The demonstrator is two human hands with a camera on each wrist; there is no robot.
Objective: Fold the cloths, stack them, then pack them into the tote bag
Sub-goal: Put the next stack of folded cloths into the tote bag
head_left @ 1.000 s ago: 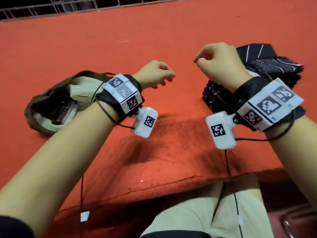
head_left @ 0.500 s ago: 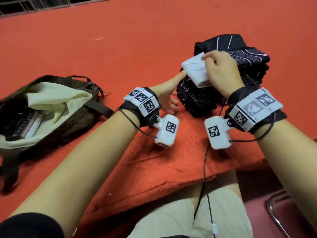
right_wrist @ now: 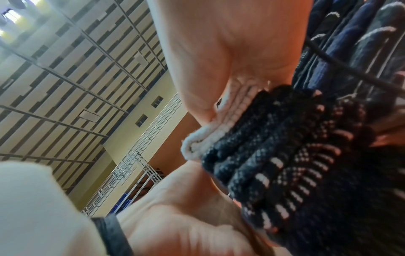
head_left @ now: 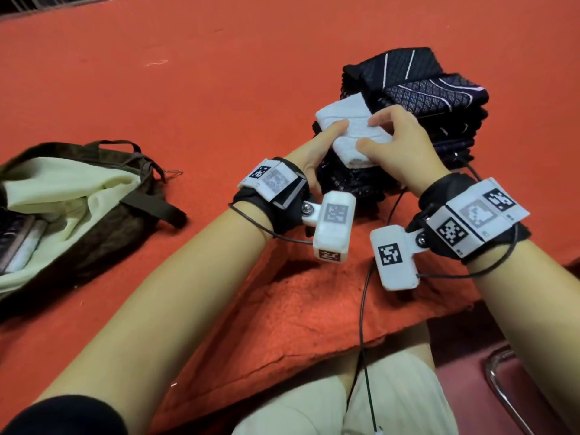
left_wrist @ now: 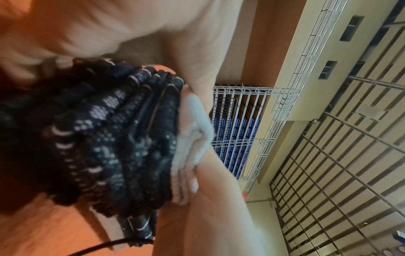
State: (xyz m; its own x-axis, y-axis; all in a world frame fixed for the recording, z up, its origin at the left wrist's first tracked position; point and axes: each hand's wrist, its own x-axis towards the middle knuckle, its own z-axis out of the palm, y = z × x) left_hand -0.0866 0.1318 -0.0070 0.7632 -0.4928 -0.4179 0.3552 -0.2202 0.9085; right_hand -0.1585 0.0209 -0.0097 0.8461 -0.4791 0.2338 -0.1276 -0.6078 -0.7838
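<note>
Both hands are at the nearer stack of folded dark cloths (head_left: 351, 183) on the red surface (head_left: 219, 89). A folded white cloth (head_left: 348, 130) lies on top of this stack. The left hand (head_left: 317, 149) lies against the stack's left side, thumb on the white cloth's top edge; its fingers are under or beside the stack and mostly hidden in the head view. The left wrist view shows the palm against the stack side, fingers curled along the lower layers. The right hand (head_left: 405, 146) grips from the right: fingers (head_left: 376, 120) curled down on top of the white cloth, thumb at its near corner. The right wrist view shows the white cloth (right_wrist: 210, 133) pressed against the dark patterned layers (right_wrist: 285, 155) between the two palms.

A second stack of dark striped cloths (head_left: 417, 83) sits directly behind, touching the first.

The tote bag (head_left: 78, 215), dark olive with pale lining, lies open on the surface well to the left; folded cloths (head_left: 18, 243) already lie inside it
</note>
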